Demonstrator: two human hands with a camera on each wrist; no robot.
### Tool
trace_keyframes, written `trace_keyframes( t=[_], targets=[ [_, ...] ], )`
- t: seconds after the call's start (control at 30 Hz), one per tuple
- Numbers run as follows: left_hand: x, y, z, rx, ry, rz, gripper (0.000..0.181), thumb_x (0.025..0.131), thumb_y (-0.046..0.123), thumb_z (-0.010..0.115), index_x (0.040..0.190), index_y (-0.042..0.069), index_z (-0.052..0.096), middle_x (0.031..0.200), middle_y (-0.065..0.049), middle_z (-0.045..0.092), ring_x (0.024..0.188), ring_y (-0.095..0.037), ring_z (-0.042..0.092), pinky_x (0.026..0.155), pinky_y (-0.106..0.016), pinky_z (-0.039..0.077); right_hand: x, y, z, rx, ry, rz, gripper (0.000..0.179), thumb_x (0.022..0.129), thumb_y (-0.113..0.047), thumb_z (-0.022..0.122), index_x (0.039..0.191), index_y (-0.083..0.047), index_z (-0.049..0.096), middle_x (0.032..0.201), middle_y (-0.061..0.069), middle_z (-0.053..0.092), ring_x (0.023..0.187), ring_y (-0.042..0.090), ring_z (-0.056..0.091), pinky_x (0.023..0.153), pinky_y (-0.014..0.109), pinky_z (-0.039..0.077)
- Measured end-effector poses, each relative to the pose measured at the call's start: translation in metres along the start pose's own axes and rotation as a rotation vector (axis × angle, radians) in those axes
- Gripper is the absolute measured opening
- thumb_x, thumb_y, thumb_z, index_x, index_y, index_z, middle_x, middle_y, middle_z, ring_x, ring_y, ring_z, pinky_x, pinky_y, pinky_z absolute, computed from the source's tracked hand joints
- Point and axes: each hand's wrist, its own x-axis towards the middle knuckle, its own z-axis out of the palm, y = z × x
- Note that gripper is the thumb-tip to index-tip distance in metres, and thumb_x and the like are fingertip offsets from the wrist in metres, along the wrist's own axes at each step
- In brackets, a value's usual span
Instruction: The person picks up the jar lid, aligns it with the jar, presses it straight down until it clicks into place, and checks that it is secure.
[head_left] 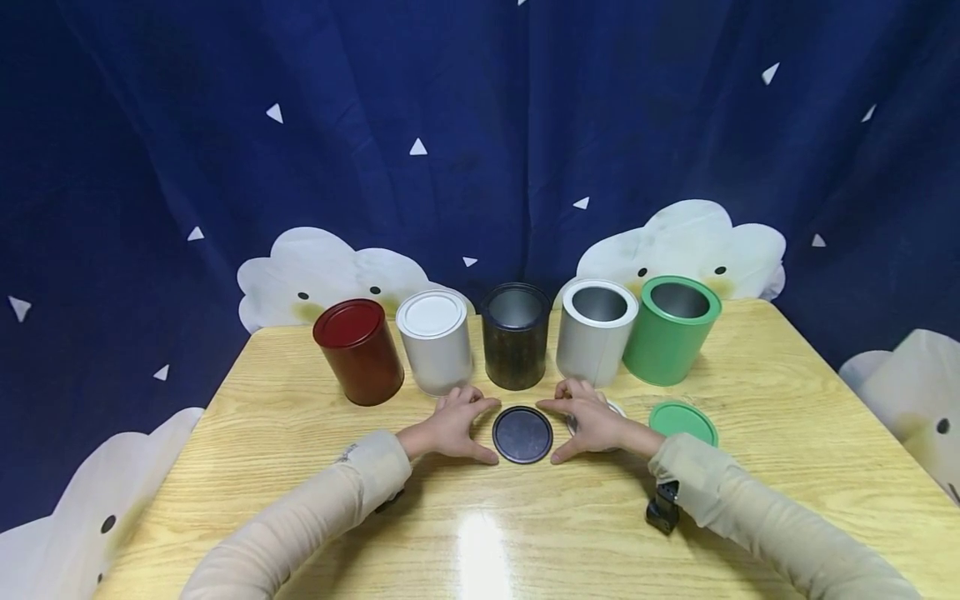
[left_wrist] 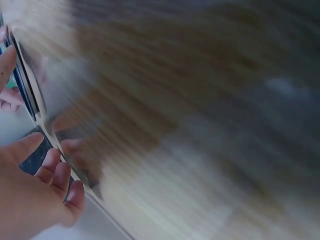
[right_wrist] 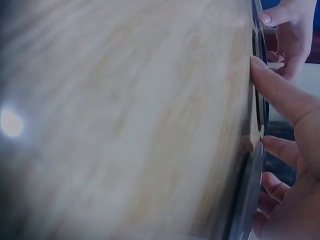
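Note:
A round black lid [head_left: 522, 434] lies flat on the wooden table, between my two hands. My left hand [head_left: 453, 423] is at its left side, thumb and index finger spread apart. Mirroring it, my right hand [head_left: 592, 421] frames the lid from the right with thumb and index spread. Small gaps show between the fingertips and the lid in the head view. Under the right hand, a white lid [head_left: 617, 408] is mostly hidden. The green lid [head_left: 682, 419] lies farther right, partly covered by the right sleeve. Behind the black lid stands an uncovered black can [head_left: 515, 354].
Left of the black can stand a dark red can [head_left: 369, 367] and a white can [head_left: 441, 362], both lidded. To its right are an uncovered white can [head_left: 591, 350] and an uncovered green can [head_left: 666, 346]. A blue curtain [head_left: 480, 100] hangs behind the table [head_left: 300, 417].

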Motion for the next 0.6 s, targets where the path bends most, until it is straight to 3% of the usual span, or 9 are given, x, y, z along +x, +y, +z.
trace_keyframes(
  t=[0.4, 0.6],
  targets=[
    [0.0047, 0.0069, 0.0063, 0.099, 0.01, -0.009, 0.072, 0.066, 0.053, 0.074, 0.125, 0.016, 0.056, 0.102, 0.0, 0.04, 0.089, -0.018, 0.034, 0.074, -0.035, 0.028, 0.0029, -0.0039, 0.0031, 0.009, 0.014, -0.023, 0.074, 0.054, -0.044, 0.083, 0.117, -0.011, 0.063, 0.102, 0.004, 0.041, 0.097, 0.026, 0.034, 0.07, 0.033, 0.026],
    [0.005, 0.0089, 0.0057, 0.103, 0.001, -0.006, 0.073, 0.067, 0.052, 0.074, 0.126, 0.014, 0.056, 0.099, 0.001, 0.039, 0.087, -0.017, 0.033, 0.073, -0.034, 0.026, 0.004, -0.0038, 0.0034, 0.011, 0.017, -0.034, 0.073, 0.054, -0.043, 0.083, 0.116, -0.01, 0.064, 0.102, 0.005, 0.042, 0.091, 0.023, 0.034, 0.068, 0.032, 0.025]
  ],
)
